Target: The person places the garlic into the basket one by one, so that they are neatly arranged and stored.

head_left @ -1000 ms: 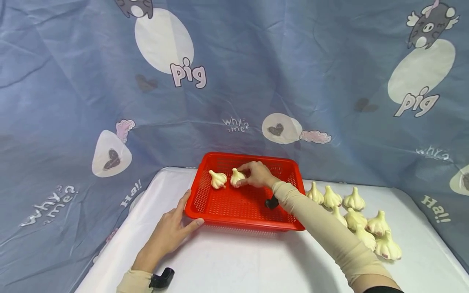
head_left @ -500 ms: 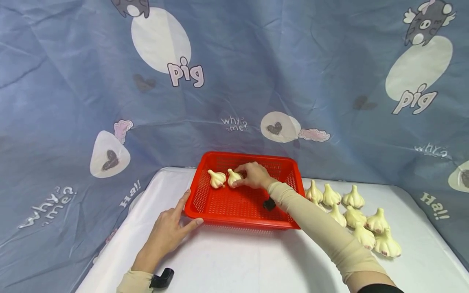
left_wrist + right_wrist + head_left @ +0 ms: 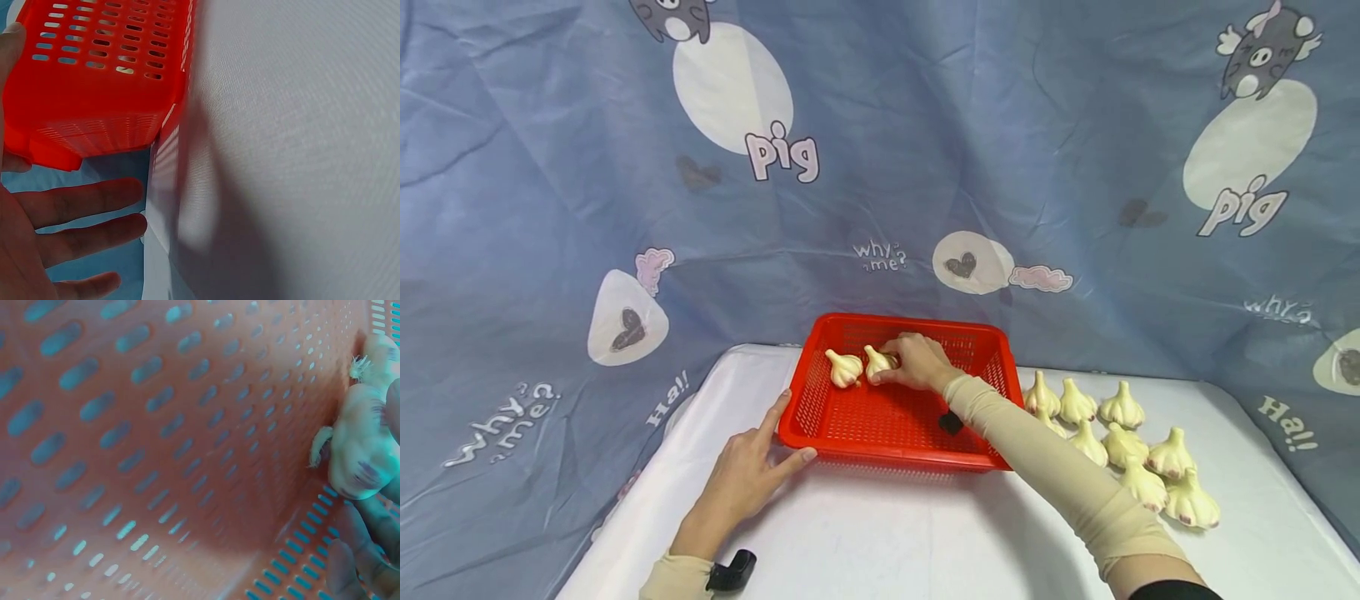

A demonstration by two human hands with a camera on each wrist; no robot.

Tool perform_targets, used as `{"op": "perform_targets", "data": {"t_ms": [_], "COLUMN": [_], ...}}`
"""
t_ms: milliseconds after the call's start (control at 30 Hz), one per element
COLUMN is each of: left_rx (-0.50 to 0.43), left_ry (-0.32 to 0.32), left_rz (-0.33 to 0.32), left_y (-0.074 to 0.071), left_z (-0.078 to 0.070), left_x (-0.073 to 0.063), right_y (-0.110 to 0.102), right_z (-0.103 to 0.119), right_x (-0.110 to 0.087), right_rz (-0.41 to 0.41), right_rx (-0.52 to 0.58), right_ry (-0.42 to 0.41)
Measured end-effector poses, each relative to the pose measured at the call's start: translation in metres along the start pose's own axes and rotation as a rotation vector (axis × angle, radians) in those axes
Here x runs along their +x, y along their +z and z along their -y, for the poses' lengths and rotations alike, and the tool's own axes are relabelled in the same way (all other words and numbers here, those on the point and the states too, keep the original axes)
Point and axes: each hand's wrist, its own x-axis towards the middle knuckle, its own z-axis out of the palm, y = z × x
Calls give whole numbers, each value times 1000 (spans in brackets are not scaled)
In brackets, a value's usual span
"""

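Observation:
A red perforated plastic basket (image 3: 880, 425) stands on a white-covered table. Inside it, at the left back, lies one garlic bulb (image 3: 844, 368), its stem pointing up and left. Beside that one is a second garlic bulb (image 3: 877, 362), which my right hand (image 3: 916, 362) pinches between thumb and fingers. The right wrist view shows this held bulb (image 3: 362, 447) low at the basket wall, its root tuft visible. My left hand (image 3: 747, 471) touches the near left corner of the basket with thumb and index finger. The other fingers (image 3: 87, 240) stay straight and spread below the rim.
Several more garlic bulbs (image 3: 1123, 446) are grouped on the table (image 3: 910, 533) right of the basket, partly behind my right forearm. A blue printed cloth (image 3: 865, 150) hangs behind and along the sides.
My right hand has shifted slightly left with its garlic bulb, bringing it nearer the other bulb in the basket. The left hand has stayed at the corner.

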Motion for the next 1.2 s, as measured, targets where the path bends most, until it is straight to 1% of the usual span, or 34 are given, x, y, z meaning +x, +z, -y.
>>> {"op": "perform_targets", "data": {"t_ms": [233, 400, 533, 700, 900, 1033, 1100, 1200], "left_rx": [-11, -13, -21, -32, -49, -47, -46, -45], "left_ry": [14, 20, 9, -2, -11, -26, -23, -13], "left_rz": [-20, -26, -13, -12, 1, 14, 14, 17], "left_y": [-1, -2, -2, -1, 0, -2, -1, 0], "left_z": [-1, -2, -2, 1, 1, 1, 1, 0], "left_x": [-1, 0, 0, 1, 0, 0, 0, -2], "right_y": [-4, -7, -11, -21, -43, -58, -64, -73], "right_z": [3, 3, 4, 3, 0, -4, -8, -15], "right_x": [0, 1, 1, 0, -9, -16, -23, -40], "right_rz": [19, 39, 60, 85, 74, 45, 20, -18], "right_rx": [-33, -31, -26, -17, 25, 49, 58, 65], "right_ry": [6, 13, 33, 72, 101, 100, 98, 98]}}
